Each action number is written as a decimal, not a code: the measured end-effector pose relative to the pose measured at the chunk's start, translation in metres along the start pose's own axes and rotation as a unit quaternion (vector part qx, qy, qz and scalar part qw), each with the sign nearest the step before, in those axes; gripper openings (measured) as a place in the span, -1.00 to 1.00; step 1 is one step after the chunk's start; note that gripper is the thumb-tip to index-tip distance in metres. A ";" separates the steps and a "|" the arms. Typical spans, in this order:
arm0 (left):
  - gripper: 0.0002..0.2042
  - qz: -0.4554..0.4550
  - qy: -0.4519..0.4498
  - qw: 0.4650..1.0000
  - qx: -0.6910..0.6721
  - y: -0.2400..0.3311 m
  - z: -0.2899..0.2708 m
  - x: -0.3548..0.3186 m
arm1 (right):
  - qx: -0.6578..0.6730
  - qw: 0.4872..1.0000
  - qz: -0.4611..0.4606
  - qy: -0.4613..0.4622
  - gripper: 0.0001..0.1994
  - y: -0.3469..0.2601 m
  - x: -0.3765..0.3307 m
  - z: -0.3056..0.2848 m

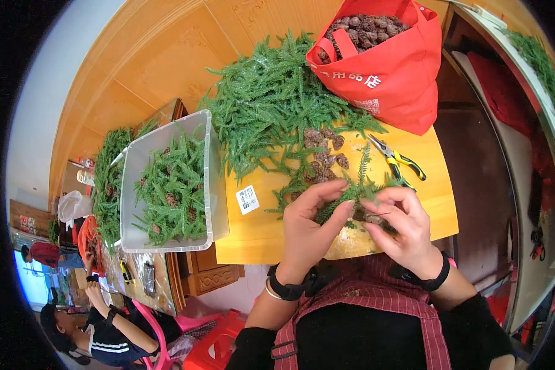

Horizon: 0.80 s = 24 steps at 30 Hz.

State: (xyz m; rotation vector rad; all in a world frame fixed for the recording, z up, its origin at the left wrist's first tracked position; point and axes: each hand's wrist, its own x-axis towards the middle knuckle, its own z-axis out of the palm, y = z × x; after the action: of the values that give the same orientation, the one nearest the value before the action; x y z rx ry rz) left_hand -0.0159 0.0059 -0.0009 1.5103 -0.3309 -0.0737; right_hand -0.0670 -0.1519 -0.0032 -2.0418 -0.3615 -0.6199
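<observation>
My left hand (308, 231) and my right hand (404, 231) meet above the near part of the yellow board. Between them is a green artificial pine sprig (338, 206); the left fingers curl around one side while the right thumb and fingers pinch the other. A brown pinecone (369, 216) shows partly below the right fingertips; whether it is attached to the sprig I cannot tell. Just beyond my hands lie several loose pinecones (322, 161). Yellow-and-black pliers (396, 159) rest on the board, jaws pointing away, beyond my right hand.
A heap of green sprigs (265, 92) covers the board's far left, beside a red bag (394, 92) full of pinecones. At left stands a clear plastic bin (219, 206) of sprigs with cones. A white label (247, 200) lies nearby. Another person (114, 330) sits at lower left.
</observation>
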 end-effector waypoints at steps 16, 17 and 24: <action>-0.83 0.064 -0.024 0.997 -0.031 -0.003 0.000 0.003 | -0.045 0.999 0.011 0.010 -0.67 -0.001 0.008 0.002; -0.83 0.058 -0.028 0.997 -0.033 -0.002 0.000 0.003 | -0.041 0.999 0.006 0.019 -0.69 -0.001 0.009 0.003; -0.81 0.060 -0.071 0.995 0.019 -0.004 -0.003 0.002 | 0.014 0.999 0.025 0.027 -0.69 0.001 0.011 -0.001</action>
State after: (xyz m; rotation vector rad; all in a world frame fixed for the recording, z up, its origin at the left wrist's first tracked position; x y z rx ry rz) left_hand -0.0123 0.0079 -0.0046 1.5230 -0.5404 -0.0802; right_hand -0.0581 -0.1526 0.0027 -1.9963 -0.2838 -0.6349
